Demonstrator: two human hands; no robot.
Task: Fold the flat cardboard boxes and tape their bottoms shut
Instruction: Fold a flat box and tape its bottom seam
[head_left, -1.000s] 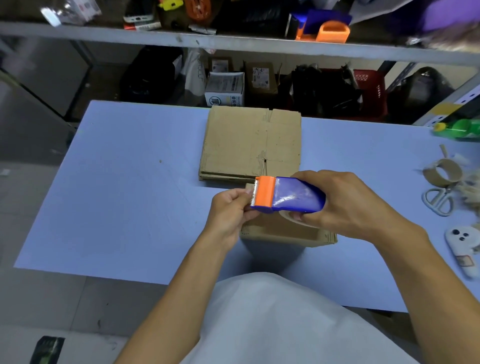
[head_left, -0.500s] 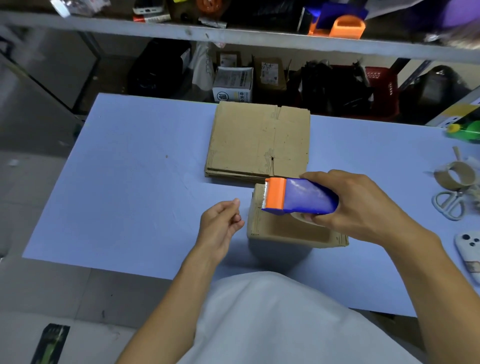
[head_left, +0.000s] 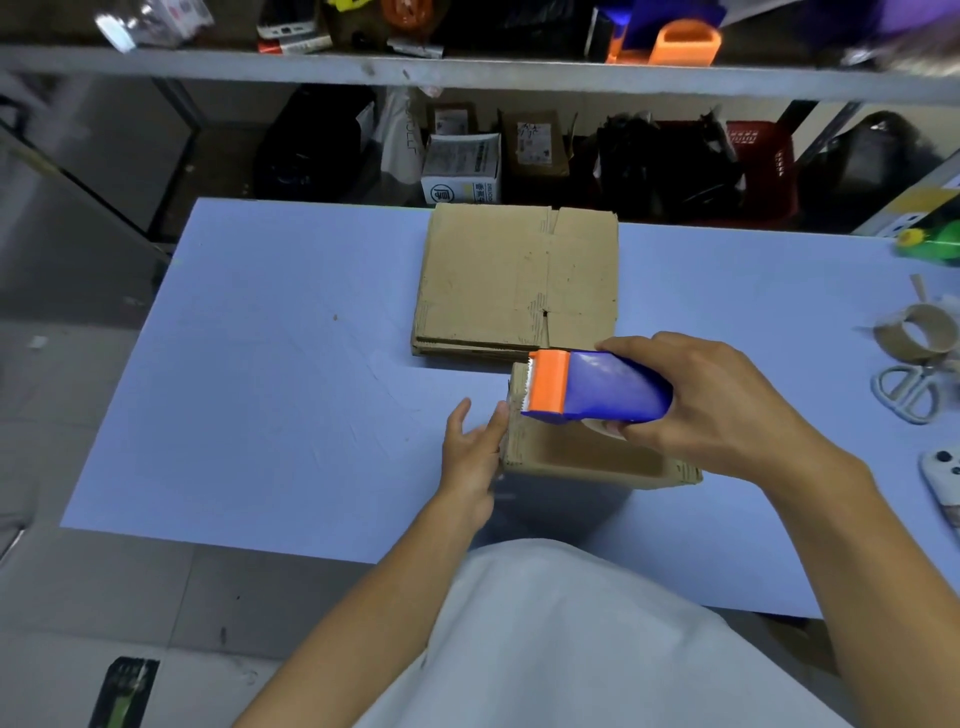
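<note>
My right hand (head_left: 711, 405) grips the blue tape dispenser with the orange cutter head (head_left: 592, 387), holding it just above the top face of the small folded brown cardboard box (head_left: 582, 457) standing on the pale blue table (head_left: 285, 389). My left hand (head_left: 470, 457) lies with straight fingers against the box's left side. A stack of flat brown cardboard boxes (head_left: 514, 280) lies just behind it.
</note>
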